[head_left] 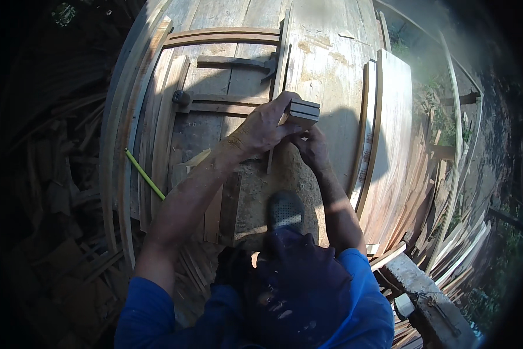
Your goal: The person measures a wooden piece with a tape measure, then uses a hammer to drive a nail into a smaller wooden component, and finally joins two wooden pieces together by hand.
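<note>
A piece of wood [305,107] with grooves in its end points up toward me over the workbench. My left hand [262,127] is closed around it, thumb and fingers near the grooved end. Just below, my right hand [313,148] has its fingers curled against the lower side of the same piece; the fingertips are partly hidden. Beyond my left hand lies a claw hammer [238,61], its head toward the middle. Grooved wooden rails [229,104] lie crosswise on the bench beside my left hand, next to a dark round knob-like thing [181,98].
Long boards line the left side of the bench [331,75], with a thin yellow strip [145,173] across them. More boards [395,116] lie along the right. My shoe [286,209] rests below my hands. Scrap wood [58,192] fills the left ground; a concrete-like block [415,279] stands lower right.
</note>
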Demonstrator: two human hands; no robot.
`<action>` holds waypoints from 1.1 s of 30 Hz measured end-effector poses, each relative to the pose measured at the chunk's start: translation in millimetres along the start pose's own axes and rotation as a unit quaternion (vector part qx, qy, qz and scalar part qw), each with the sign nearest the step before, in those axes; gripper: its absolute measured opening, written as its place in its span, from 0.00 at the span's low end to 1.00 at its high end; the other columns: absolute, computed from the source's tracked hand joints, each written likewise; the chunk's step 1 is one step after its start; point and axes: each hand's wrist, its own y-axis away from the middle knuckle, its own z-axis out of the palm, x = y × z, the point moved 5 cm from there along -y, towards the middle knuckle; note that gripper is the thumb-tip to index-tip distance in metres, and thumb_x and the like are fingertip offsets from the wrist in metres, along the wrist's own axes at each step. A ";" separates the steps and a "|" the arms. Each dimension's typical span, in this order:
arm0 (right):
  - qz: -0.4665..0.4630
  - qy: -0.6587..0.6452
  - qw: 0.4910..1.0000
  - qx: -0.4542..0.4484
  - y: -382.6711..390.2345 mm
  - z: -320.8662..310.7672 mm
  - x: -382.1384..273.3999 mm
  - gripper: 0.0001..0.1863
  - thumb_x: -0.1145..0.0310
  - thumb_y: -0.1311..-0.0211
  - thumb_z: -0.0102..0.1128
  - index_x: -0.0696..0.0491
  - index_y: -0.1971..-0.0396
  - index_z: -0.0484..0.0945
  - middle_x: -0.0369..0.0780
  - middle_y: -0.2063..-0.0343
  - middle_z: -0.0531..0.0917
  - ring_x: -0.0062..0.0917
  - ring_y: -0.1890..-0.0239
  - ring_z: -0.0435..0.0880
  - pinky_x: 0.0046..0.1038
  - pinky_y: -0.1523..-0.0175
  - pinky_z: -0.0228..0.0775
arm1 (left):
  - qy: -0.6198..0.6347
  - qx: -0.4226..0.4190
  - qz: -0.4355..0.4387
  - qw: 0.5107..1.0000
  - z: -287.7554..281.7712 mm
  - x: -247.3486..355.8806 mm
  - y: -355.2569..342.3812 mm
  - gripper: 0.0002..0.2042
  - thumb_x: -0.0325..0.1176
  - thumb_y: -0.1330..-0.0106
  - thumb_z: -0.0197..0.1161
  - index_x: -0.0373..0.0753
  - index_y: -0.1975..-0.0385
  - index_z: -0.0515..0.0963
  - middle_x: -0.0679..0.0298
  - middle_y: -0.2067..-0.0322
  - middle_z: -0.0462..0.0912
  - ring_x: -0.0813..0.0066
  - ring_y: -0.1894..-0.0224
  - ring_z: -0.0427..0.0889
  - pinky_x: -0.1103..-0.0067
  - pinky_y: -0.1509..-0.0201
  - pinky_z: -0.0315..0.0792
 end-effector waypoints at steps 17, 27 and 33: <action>-0.134 0.023 0.988 0.069 -79.6 -8.2 -4.9 0.15 0.73 0.46 0.71 0.54 0.58 0.78 0.45 0.63 0.84 0.37 0.60 0.86 0.35 0.57 0.84 | -0.032 -0.034 0.043 0.998 -27.6 -10.7 -63.0 0.21 0.31 0.38 0.70 0.42 0.48 0.66 0.56 0.59 0.81 0.61 0.53 0.82 0.67 0.49 0.74; -0.141 0.082 0.984 0.064 -91.9 -8.5 -2.9 0.16 0.72 0.46 0.70 0.52 0.58 0.76 0.44 0.65 0.83 0.36 0.62 0.86 0.34 0.59 0.83 | -0.029 -0.025 0.034 0.999 -31.1 -17.5 -71.6 0.19 0.29 0.37 0.68 0.41 0.50 0.67 0.58 0.60 0.82 0.68 0.55 0.82 0.69 0.50 0.75; -0.161 0.062 0.983 0.069 -99.0 -11.3 0.6 0.18 0.78 0.48 0.67 0.51 0.56 0.76 0.43 0.65 0.84 0.36 0.61 0.86 0.34 0.58 0.83 | -0.029 -0.035 0.037 0.998 -31.1 -19.2 -81.0 0.20 0.35 0.36 0.69 0.45 0.49 0.67 0.54 0.58 0.82 0.61 0.54 0.82 0.65 0.49 0.75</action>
